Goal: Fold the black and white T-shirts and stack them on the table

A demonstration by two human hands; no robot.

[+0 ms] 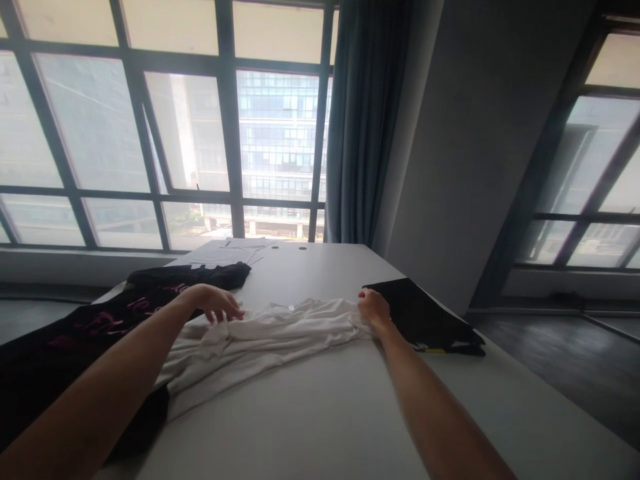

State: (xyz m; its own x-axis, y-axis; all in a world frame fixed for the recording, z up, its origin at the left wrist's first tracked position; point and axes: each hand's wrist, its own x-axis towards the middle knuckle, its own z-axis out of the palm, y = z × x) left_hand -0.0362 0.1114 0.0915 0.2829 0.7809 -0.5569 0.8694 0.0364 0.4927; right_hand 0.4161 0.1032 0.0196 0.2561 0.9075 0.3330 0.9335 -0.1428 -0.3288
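Observation:
A crumpled white garment (280, 337) lies across the middle of the white table (280, 420), its folds running from left to right. My left hand (216, 305) is over its left end, fingers bent downward and somewhat apart, near the cloth; I see nothing gripped between them. At the right end of the garment my right hand (374, 307) is closed, its fingers pinching the white cloth. Part of the garment's left side is hidden behind my left forearm.
A black garment with pink lettering (110, 320) spreads over the table's left side. A folded black garment (425, 317) lies just right of my right hand. Papers (225, 252) rest at the far left end, before the windows and a blue curtain (360, 127).

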